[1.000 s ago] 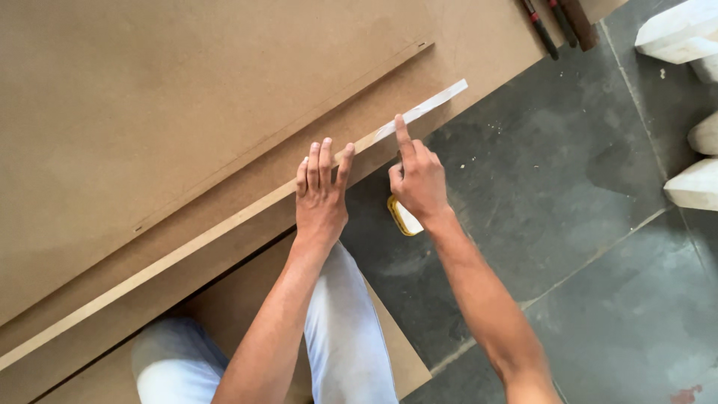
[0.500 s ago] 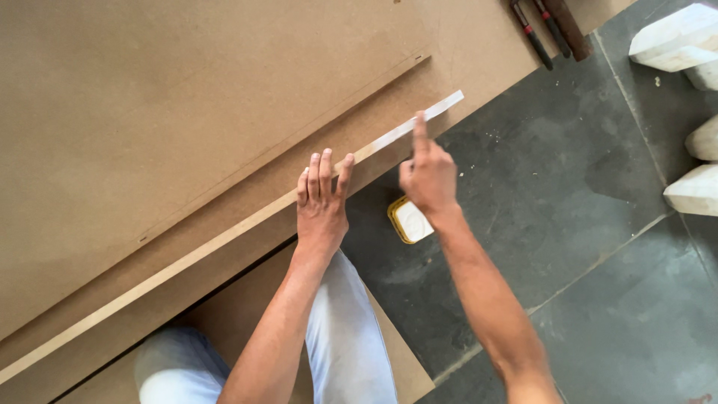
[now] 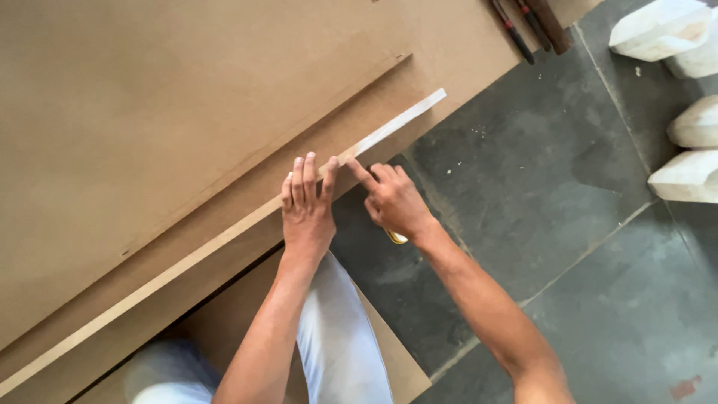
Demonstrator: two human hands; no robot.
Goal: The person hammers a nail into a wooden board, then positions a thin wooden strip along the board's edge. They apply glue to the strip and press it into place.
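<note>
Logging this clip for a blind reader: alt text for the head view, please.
Left hand lies flat on a thin white-faced strip along a brown board's edge; the right hand's forefinger presses the strip beside it, over grey floor.

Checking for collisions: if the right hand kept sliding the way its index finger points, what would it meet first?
The right hand points up-left along the pale strip; first in line look to be the left hand's fingertips, almost touching already.

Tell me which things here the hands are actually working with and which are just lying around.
In use:
- left hand, flat on the board edge
- right hand, index finger on the pale edge strip
- yellow object, under the right hand

Lying about:
- dark-handled tools, top of the board
- white blocks on the grey floor
</note>
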